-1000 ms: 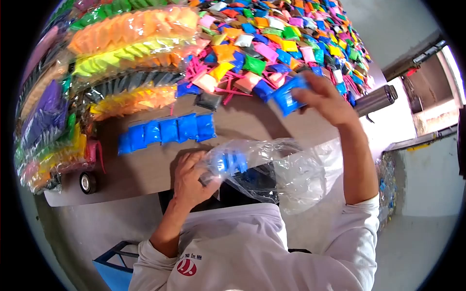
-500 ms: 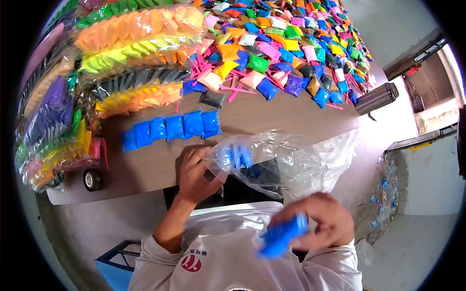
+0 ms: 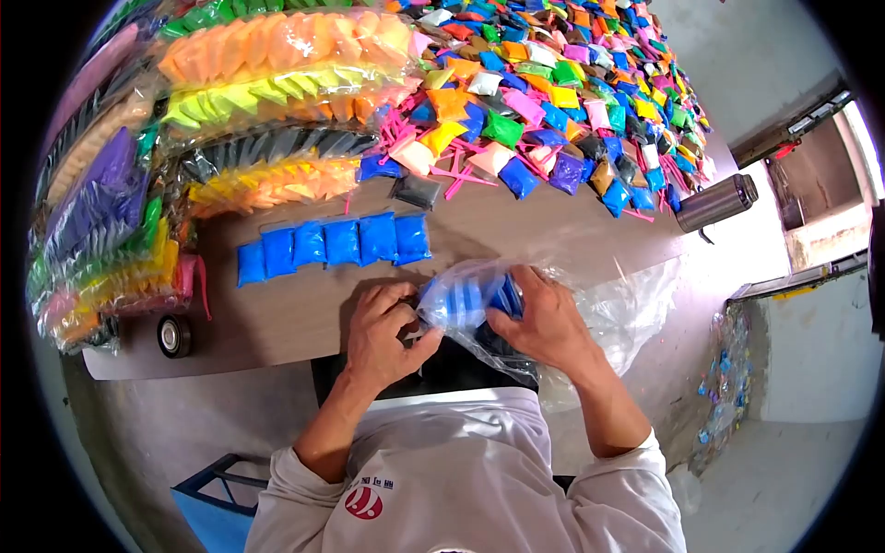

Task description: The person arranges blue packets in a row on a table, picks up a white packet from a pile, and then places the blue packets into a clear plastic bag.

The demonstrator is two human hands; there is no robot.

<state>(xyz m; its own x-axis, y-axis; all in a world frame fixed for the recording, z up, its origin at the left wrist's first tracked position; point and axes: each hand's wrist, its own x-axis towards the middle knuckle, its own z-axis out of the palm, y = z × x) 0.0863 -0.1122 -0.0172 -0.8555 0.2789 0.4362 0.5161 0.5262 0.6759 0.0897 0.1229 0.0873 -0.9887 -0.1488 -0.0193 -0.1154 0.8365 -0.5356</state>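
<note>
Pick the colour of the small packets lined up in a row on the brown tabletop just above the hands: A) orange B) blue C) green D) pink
B: the row of small blue packets lies flat on the brown tabletop, above the left hand and right hand that grip the clear plastic bag.

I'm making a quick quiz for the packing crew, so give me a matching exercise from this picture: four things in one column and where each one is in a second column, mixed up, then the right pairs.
Things:
1. row of blue packets
2. metal flask
3. tape roll
4. clear plastic bag

Places:
A. held between the left hand and the right hand
B. lying on its side at the table's right edge
C. flat on the bare table, just beyond the hands
D. near the table's front left corner

Pairs: 1-C, 2-B, 3-D, 4-A
</note>
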